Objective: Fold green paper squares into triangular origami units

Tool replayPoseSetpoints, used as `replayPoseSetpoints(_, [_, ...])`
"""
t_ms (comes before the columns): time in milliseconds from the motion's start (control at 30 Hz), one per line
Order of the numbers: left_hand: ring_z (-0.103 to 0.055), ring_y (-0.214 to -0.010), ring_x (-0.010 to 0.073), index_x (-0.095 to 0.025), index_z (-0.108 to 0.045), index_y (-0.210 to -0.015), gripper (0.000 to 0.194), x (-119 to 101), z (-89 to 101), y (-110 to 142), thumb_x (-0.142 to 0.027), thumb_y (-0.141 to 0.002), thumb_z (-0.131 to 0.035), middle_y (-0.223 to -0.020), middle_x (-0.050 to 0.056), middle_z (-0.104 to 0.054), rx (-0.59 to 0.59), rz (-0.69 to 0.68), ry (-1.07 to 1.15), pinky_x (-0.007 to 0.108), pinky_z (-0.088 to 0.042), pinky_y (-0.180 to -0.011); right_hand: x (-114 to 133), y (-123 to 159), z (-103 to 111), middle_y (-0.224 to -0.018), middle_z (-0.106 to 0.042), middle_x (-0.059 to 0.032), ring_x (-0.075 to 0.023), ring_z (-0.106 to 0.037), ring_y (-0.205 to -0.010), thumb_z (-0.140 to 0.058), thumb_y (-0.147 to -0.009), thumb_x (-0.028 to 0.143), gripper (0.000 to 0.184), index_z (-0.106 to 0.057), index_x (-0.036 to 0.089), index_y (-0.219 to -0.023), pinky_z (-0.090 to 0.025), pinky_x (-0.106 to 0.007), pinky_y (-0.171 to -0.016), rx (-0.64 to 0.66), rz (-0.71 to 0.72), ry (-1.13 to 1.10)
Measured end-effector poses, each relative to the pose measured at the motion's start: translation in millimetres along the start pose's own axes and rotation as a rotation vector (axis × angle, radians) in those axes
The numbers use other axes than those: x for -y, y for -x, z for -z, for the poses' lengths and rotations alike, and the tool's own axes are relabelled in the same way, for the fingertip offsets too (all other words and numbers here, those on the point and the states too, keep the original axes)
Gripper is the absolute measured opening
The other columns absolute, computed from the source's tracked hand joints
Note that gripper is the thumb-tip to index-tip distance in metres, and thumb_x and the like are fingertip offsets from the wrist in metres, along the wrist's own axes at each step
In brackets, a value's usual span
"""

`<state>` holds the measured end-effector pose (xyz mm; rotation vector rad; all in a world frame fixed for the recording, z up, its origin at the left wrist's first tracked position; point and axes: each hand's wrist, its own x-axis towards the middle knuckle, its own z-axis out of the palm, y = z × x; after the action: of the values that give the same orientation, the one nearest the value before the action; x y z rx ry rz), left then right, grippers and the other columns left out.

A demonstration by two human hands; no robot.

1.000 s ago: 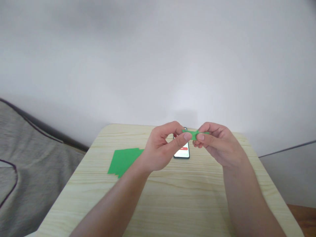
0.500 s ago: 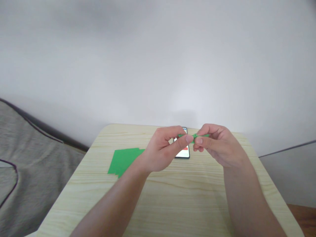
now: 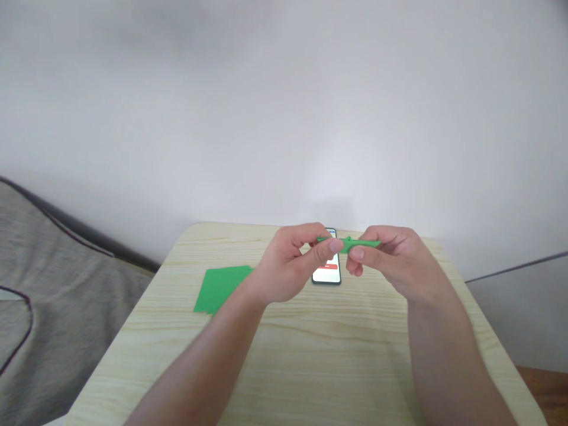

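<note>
Between my two hands is a small piece of folded green paper [image 3: 349, 244], held above the table and seen nearly edge-on, with a little raised bit at its middle. My left hand [image 3: 295, 260] pinches its left end between thumb and fingers. The right part is gripped by my right hand [image 3: 390, 254], thumb in front and fingers behind. Behind and below the paper lies a phone [image 3: 327, 276] with its screen lit, partly covered by my left hand. Flat green paper sheets [image 3: 223, 289] lie overlapping on the left, partly hidden by my left forearm.
The light wood-grain table [image 3: 310, 361] stands against a pale wall [image 3: 284, 118]. Grey fabric with dark piping [image 3: 75, 307] is beside the table on the left. A bit of brown floor [image 3: 544, 384] shows at the lower right.
Both hands have shifted slightly, the left one a little left and up, the right a little right. More of the folded paper's front now shows between them.
</note>
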<state>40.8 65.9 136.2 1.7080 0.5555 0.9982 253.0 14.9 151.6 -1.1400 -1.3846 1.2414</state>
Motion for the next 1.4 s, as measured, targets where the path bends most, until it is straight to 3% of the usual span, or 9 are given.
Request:
replayPoseSetpoints(500, [-0.042,-0.061,0.0116,-0.017,-0.063,-0.069,0.042,2.4,0.8,-1.5,-0.048,-0.096,-0.066,-0.062,0.000,-0.054,-0.048,0.010,-0.040,0.026,-0.033,-0.056,-2.9,-1.5,-3.6,-0.067,-0.074,-0.0027,-0.0158,-0.066,-0.061,-0.085,-0.083,0.043,0.029,-0.071,0.020,-0.074,-0.054,-0.029,-0.057,-0.055,0.003,0.019])
replayPoseSetpoints(700, [-0.041,-0.062,0.0110,-0.017,-0.064,-0.072,0.038,8.1,-0.2,-3.3,-0.045,-0.097,-0.066,-0.064,-0.002,-0.052,-0.010,-0.001,-0.073,0.026,-0.032,-0.057,0.5,-2.8,-8.7,-0.079,-0.076,-0.0045,-0.0191,-0.071,-0.074,-0.083,-0.084,0.044,0.025,-0.079,0.020,-0.088,-0.057,-0.032,-0.067,-0.053,-0.012,0.068])
replayPoseSetpoints(833, [-0.044,-0.065,0.0118,-0.017,-0.068,-0.077,0.035,8.5,-1.7,-3.4,-0.044,-0.099,-0.063,-0.067,-0.001,-0.054,0.041,-0.003,-0.096,0.026,-0.035,-0.060,2.7,-2.0,-9.9,-0.079,-0.076,-0.0043,-0.0195,-0.072,-0.077,-0.082,-0.085,0.047,0.027,-0.078,0.020,-0.084,-0.059,-0.032,-0.071,-0.058,0.005,0.110])
replayPoseSetpoints(1167, [-0.047,-0.064,0.0110,-0.017,-0.071,-0.078,0.032,5.7,-2.4,-3.3,-0.038,-0.100,-0.063,-0.069,-0.001,-0.058,0.039,-0.054,-0.092,0.025,-0.036,-0.061,4.4,0.5,-10.4,-0.076,-0.077,-0.0034,-0.0182,-0.072,-0.075,-0.082,-0.085,0.047,0.028,-0.075,0.020,-0.081,-0.057,-0.029,-0.069,-0.069,-0.007,0.156])
replayPoseSetpoints(1400, [-0.046,-0.068,0.0121,-0.017,-0.065,-0.079,0.034,11.8,5.5,-3.9,-0.043,-0.100,-0.062,-0.070,-0.001,-0.055,0.013,0.026,-0.040,0.027,-0.036,-0.064,5.5,0.8,2.2,-0.087,-0.080,-0.0046,-0.0183,-0.076,-0.080,-0.075,-0.093,0.044,0.023,-0.081,0.021,-0.091,-0.060,-0.029,-0.076,-0.022,0.006,0.158])
